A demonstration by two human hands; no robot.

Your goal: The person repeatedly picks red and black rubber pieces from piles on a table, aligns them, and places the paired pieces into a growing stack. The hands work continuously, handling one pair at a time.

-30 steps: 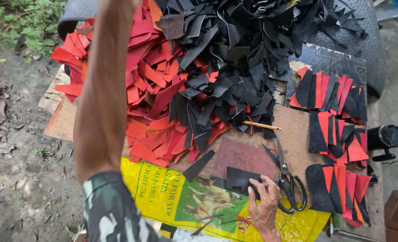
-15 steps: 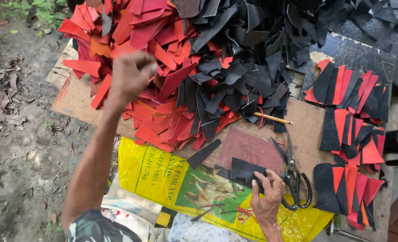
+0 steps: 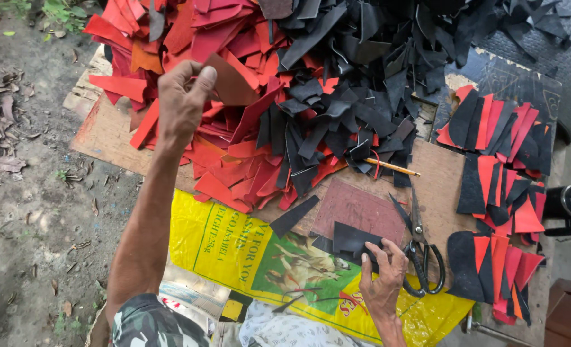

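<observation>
The left hand [image 3: 181,103] pinches a reddish-brown leather piece [image 3: 234,82] between thumb and fingers, lifted just above the heap of red scraps [image 3: 234,148] near the board's left edge; half a second ago the same hand was a closed fist over the heap with no piece showing, and a second ago the arm reached up past the top of the view. The right hand [image 3: 383,276] stays where it was at the board's near edge, its fingers spread narrow and pressing down on a small black leather piece [image 3: 349,239] that lies on a dark red sheet [image 3: 359,209]. Black-handled scissors [image 3: 420,254] lie just right of that hand, unmoved. A pencil [image 3: 391,167] rests beyond them beside the black scraps [image 3: 362,96]. Sorted red and black cut pieces [image 3: 497,167] cover the wooden board [image 3: 108,132] along its right edge, and a yellow printed sack [image 3: 234,244] hangs off its near edge
</observation>
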